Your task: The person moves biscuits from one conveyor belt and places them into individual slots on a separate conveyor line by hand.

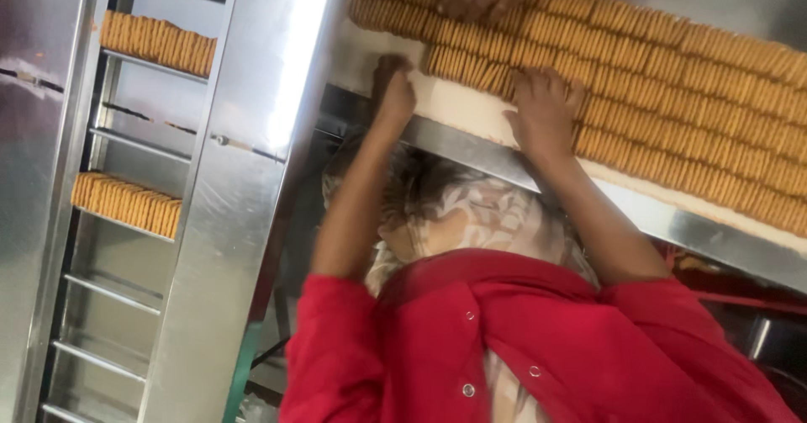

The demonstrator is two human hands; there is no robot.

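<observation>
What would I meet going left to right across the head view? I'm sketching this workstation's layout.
Steel rack with stacked biscuits → shiny steel panel → left hand → right hand → rows of biscuits on the belt.

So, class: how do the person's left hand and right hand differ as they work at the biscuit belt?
The left hand rests on bare belt beside the biscuit rows, while the right hand lies spread on the biscuits. The left hand looks curled; the right hand lies flat, fingers splayed. Both reach up from red sleeves.
</observation>
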